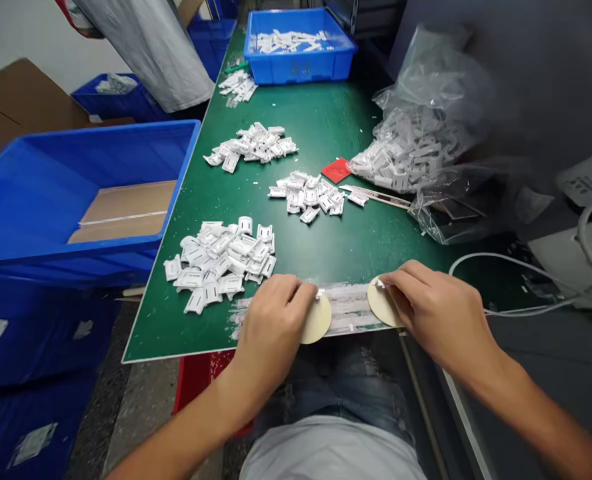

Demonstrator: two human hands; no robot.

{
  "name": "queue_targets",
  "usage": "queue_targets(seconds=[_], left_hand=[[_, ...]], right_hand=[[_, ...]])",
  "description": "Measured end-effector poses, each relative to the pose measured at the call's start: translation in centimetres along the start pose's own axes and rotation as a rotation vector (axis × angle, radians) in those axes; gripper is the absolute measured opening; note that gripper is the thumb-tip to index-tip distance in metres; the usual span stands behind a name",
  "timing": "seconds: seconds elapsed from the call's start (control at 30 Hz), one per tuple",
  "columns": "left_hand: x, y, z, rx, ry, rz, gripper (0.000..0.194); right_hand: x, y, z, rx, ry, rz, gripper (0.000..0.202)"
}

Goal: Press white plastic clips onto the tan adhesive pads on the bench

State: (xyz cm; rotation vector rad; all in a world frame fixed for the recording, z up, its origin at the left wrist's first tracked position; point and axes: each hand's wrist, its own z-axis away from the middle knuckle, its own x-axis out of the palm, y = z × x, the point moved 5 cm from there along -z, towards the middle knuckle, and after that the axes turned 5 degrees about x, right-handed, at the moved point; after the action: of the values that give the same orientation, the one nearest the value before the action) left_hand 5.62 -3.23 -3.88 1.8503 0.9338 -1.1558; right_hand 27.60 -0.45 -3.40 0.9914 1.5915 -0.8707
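Observation:
My left hand [279, 317] is closed in a pinch, with a small white plastic piece [320, 293] showing at its fingertips. Under those fingers lies a cream-coloured round disc [318, 321], partly covered by the hand. A second cream disc [382, 305] sits to the right, at the front edge of the green table. Over it my right hand [433, 310] pinches another small white piece [380, 284], mostly hidden by the fingers. Between the discs runs a scuffed strip [349, 305] with whitish streaks. A pile of white slotted plastic parts [221, 260] lies just beyond my left hand.
More white parts lie in heaps [309, 195] farther along the green table [326, 247]. A clear bag of parts [416, 147], a red square [336, 170] and a white cable [506, 257] are on the right. Blue bins stand at the back [301, 70] and left [76, 250].

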Motion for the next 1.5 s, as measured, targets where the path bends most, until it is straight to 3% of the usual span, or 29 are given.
queue_targets(seconds=[0.43,0.57,0.73,0.8,0.9,1.0,1.17,1.27,1.4,1.5], left_hand=[[-0.3,0.1,-0.3,0.06,0.074,0.065,0.014],[0.4,0.1,-0.3,-0.001,0.084,0.051,0.015],[0.5,-0.3,3.5,0.048,0.071,0.219,0.019],[-0.1,-1.0,5.3,-0.008,0.049,0.345,0.023],[-1.5,-2.7,5.7,-0.258,0.132,0.504,0.021],[-2.1,-3.3,3.9,-0.486,0.29,0.715,0.016],[-0.5,-2.4,0.4,-0.599,0.318,1.007,0.015],[0.3,-2.4,0.0,-0.515,0.356,0.873,0.007],[1.2,-1.9,0.5,-0.288,0.2,0.479,0.018],[0.8,-1.3,1.0,-0.163,0.163,0.265,0.017]], right_hand=[[-0.4,0.1,-0.2,-0.062,0.016,-0.055,0.025],[-0.8,-0.4,-0.7,-0.102,0.011,-0.022,0.024],[-2.4,-0.8,2.4,-0.088,0.036,-0.162,0.029],[-2.4,-0.3,4.3,-0.059,0.026,-0.307,0.025],[-1.6,1.5,5.4,0.176,0.041,-0.549,0.024],[-0.4,2.8,4.3,0.39,0.059,-0.791,0.023],[1.0,2.3,1.4,0.422,0.064,-1.007,0.01],[1.5,1.6,0.6,0.381,0.009,-0.855,0.008],[0.3,0.7,0.5,0.161,0.086,-0.492,0.009],[-0.3,-0.1,0.8,-0.014,0.119,-0.305,0.018]])
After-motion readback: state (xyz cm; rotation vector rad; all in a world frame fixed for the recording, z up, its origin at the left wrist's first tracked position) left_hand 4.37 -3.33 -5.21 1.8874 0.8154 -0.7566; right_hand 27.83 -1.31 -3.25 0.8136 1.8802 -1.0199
